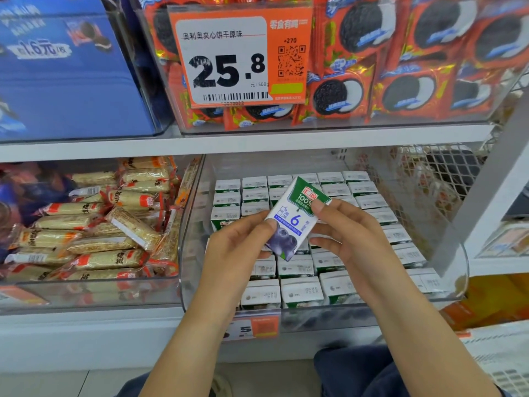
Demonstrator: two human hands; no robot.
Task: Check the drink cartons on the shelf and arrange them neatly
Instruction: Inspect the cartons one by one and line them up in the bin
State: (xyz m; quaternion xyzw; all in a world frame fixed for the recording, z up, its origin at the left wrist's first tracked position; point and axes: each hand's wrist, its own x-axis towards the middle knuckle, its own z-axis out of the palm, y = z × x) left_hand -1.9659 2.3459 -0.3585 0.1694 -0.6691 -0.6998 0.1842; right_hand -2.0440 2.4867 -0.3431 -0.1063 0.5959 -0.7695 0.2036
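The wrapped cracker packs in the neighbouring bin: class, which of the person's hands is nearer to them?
Left. The left hand grips the juice carton on the side facing the cracker packs. The right hand pinches the carton's far side, further from them.

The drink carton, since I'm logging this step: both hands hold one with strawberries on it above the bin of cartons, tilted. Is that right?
Not quite. The head view shows blueberries, not strawberries, on the drink carton. The rest stands: the left hand and right hand both hold it, tilted, above the bin of cartons.
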